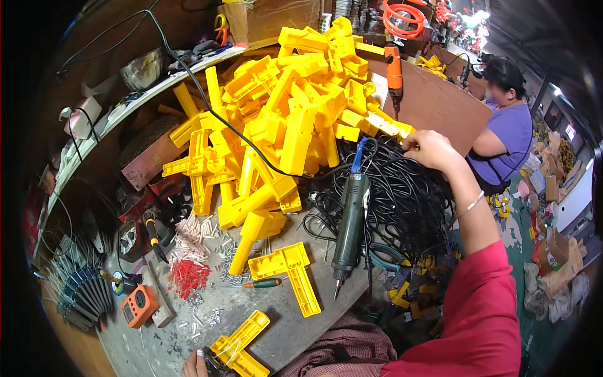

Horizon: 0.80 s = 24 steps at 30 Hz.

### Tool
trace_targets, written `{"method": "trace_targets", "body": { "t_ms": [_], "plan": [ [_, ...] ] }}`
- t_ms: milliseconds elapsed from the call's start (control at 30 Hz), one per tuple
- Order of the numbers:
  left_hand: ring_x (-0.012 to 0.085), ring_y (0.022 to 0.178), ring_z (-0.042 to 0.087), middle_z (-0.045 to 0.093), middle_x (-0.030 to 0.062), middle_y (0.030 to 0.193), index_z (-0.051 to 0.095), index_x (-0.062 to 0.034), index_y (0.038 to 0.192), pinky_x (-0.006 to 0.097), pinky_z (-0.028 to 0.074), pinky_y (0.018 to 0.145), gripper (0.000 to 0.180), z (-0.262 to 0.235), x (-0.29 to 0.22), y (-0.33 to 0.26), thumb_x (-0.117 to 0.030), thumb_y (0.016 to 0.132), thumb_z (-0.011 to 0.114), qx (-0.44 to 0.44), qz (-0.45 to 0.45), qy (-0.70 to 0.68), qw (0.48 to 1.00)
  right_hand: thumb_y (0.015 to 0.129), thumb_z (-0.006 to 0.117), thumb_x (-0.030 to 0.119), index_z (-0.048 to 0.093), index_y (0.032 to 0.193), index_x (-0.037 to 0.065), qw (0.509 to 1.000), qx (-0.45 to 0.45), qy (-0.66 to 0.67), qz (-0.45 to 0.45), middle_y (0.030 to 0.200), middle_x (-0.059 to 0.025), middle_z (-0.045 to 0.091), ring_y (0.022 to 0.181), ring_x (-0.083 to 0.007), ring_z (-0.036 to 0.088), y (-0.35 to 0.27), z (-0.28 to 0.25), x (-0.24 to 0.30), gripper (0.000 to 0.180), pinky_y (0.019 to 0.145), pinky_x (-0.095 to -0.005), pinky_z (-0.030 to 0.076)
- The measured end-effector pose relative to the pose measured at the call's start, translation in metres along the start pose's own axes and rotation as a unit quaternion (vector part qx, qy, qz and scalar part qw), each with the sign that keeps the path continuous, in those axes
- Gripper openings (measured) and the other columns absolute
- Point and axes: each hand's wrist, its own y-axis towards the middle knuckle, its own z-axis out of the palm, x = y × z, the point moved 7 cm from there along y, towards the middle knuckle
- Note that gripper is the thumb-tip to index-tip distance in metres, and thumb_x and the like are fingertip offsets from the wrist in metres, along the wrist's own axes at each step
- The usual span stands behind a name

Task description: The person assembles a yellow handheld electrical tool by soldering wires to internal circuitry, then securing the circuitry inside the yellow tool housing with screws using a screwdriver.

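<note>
Red sleeve (pixel 455 314) up close, right hand (pixel 432 149) at the black cables (pixel 405 201)

From my remote seat, the right hand's fingers curl at the far edge of the heap; can't tell if they're pinching anything; the left hand (pixel 193 366) is mostly cropped, fingertips beside a black piece (pixel 217 362), grip unclear to me; next to that, a yellow shell (pixel 245 330) lies near the bench's (pixel 292 333) front edge.
</note>
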Motion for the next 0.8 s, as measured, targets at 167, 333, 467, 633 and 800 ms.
{"method": "trace_targets", "body": {
  "t_ms": [167,333,467,633,800],
  "plan": [
    [0.0443,0.121,0.044,0.046,0.0257,0.133,0.041,-0.0084,0.142,0.048,0.038,0.102,0.079,0.002,-0.001,0.002,-0.019,0.072,0.075,0.014,-0.001,0.000,1.000,0.074,0.072,0.039,0.074,0.098,0.018,0.996,0.075,0.021,-0.032,0.092,-0.0126,0.069,0.094,-0.0264,0.065,0.023,0.043,-0.025,0.032,0.085,-0.0385,0.051],
    [0.0443,0.121,0.044,0.047,0.0257,0.133,0.040,-0.0084,0.142,0.048,0.038,0.102,0.080,0.002,0.001,-0.003,-0.018,0.071,0.075,0.004,-0.006,0.015,1.000,0.078,0.066,0.028,0.062,0.086,0.006,0.988,-0.142,0.041,-0.053,0.091,-0.0131,0.067,0.089,-0.0337,0.064,-0.002,0.024,0.010,0.025,0.079,-0.0434,0.050],
    [0.0444,0.121,0.044,0.046,0.0258,0.133,0.041,-0.0083,0.142,0.048,0.038,0.102,0.079,-0.001,0.001,-0.003,-0.019,0.071,0.074,0.001,-0.005,0.013,1.000,0.084,0.063,0.023,0.060,0.087,0.003,0.951,-0.264,0.149,-0.058,0.088,-0.0165,0.064,0.085,-0.0369,0.063,-0.013,-0.010,0.036,0.020,0.074,-0.0450,0.049],
    [0.0440,0.121,0.045,0.046,0.0254,0.134,0.042,-0.0084,0.141,0.048,0.039,0.101,0.077,-0.001,-0.003,0.001,-0.021,0.072,0.074,-0.006,-0.003,0.001,1.000,0.085,0.066,0.020,0.059,0.085,0.002,0.890,-0.397,0.202,-0.095,0.085,-0.0157,0.063,0.078,-0.0346,0.063,-0.007,-0.037,0.042,0.019,0.070,-0.0419,0.049],
    [0.0439,0.121,0.046,0.046,0.0253,0.135,0.046,-0.0078,0.138,0.047,0.039,0.101,0.075,0.001,-0.001,0.000,-0.021,0.071,0.075,-0.007,-0.003,-0.017,1.000,0.087,0.065,0.027,0.059,0.088,0.003,0.908,-0.384,0.166,-0.033,0.083,-0.0162,0.063,0.076,-0.0350,0.063,0.013,-0.063,0.028,0.025,0.068,-0.0426,0.047]
  ]
}}
